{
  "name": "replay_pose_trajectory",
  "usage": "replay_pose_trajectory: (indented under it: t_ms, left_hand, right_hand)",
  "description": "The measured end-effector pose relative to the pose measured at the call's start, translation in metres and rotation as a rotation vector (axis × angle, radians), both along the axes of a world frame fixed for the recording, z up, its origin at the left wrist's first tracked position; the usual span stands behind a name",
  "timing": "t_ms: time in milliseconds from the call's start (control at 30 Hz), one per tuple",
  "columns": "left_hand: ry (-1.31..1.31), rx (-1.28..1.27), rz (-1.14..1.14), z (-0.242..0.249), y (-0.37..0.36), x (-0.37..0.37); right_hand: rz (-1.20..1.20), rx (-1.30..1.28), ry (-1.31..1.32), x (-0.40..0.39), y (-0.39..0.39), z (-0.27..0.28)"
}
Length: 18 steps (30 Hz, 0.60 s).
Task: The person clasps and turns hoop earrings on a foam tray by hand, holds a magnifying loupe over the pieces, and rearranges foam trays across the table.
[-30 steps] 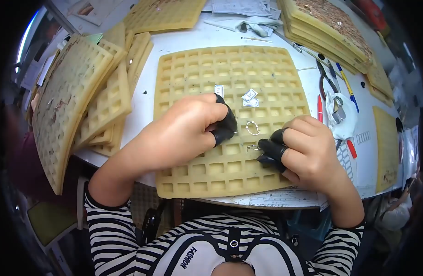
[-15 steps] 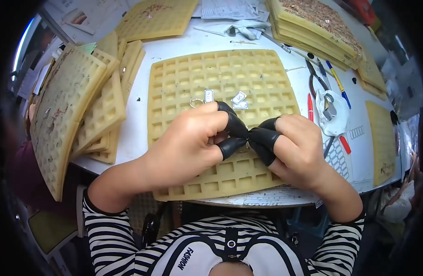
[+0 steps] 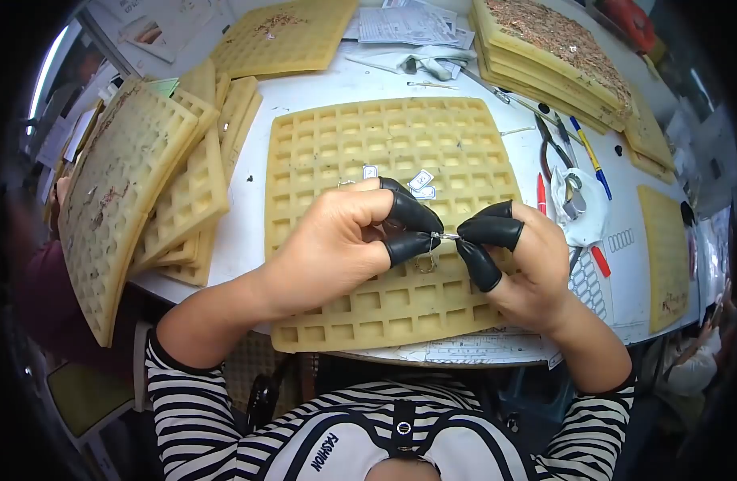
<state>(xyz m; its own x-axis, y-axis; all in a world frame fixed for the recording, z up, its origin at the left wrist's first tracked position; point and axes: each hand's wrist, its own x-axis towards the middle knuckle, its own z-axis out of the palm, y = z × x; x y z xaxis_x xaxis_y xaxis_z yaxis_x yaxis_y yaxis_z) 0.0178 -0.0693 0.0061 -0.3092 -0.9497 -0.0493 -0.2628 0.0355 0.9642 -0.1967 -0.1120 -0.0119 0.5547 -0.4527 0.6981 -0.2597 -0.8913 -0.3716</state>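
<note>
Over the yellow grid pad (image 3: 368,301), both hands meet at a small silver jewelry piece (image 3: 447,236). Black finger cots cover the thumb and index finger of my left hand (image 3: 336,228), which pinch the piece's left end. My right hand (image 3: 529,256), also in black finger cots, has its fingertips closed at the other end. A thin silver loop or chain (image 3: 426,263) dangles below the left fingertips. Behind the hands lie small white paper tags (image 3: 421,181) with blue borders; another tag (image 3: 371,171) is beside a silver ring-like piece (image 3: 346,183), partly hidden by my left hand.
Stacked yellow pads (image 3: 180,176) lean at the left, and more pads (image 3: 545,60) hold reddish bits at the back right. Pliers (image 3: 549,140), a blue-yellow pen (image 3: 591,156), a red pen (image 3: 541,192) and a white cloth (image 3: 583,212) lie at right. Papers (image 3: 404,24) lie behind.
My fingertips have drawn slightly apart, exposing the silver piece between them and the loop hanging below. The view has shifted a little.
</note>
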Motion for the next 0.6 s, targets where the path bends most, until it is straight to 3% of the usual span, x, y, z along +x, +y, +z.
replay_pose_trajectory:
  t_ms: [200,433,600]
  left_hand:
    - [0.047,-0.112,0.025,-0.0038,-0.0006,0.0007]
    - [-0.167,-0.437,-0.013,-0.0092,0.001,0.0018]
    - [-0.175,-0.341,0.04,-0.0056,0.0025,-0.0013]
  right_hand:
    - [0.023,0.057,0.043,0.0005,-0.0012,-0.0016]
    - [0.029,0.001,0.089,-0.0007,-0.0016,-0.0004]
    - [0.022,-0.033,0.05,-0.0009,0.0004,0.0005]
